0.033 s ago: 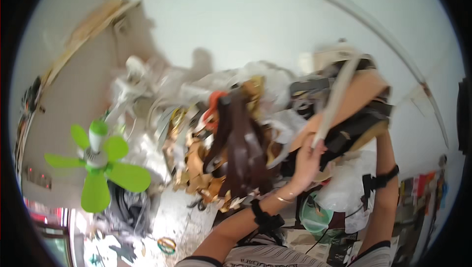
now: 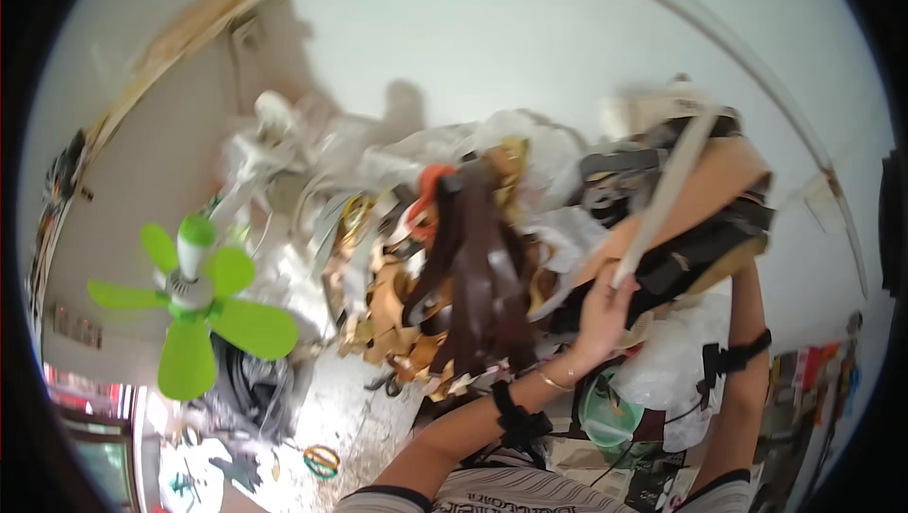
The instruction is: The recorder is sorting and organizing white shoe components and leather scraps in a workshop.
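My left hand [image 2: 605, 313] is closed around the lower end of a long cream strip [image 2: 670, 193], which slants up and to the right. Just behind that strip lie a wide tan leather strip [image 2: 728, 173] and a black strip [image 2: 695, 250] with a tan edge, part of a pile at the right. The strips cover the fingers of my right hand [image 2: 746, 277], which reaches up to their right end. To the left of my left hand, a bundle of dark brown strips [image 2: 480, 267] hangs down over the heap.
Tan leather scraps [image 2: 386, 310], a red-orange roll [image 2: 431, 193] and clear plastic bags [image 2: 530, 149] fill the middle. A green fan [image 2: 192, 300] hangs at left. A green basin [image 2: 608, 409] sits below my hands. Tape rolls [image 2: 322, 461] lie lower left.
The whole scene has shifted slightly right in the view. My left hand still grips the cream strip, and my right hand is still at the strips' right end.
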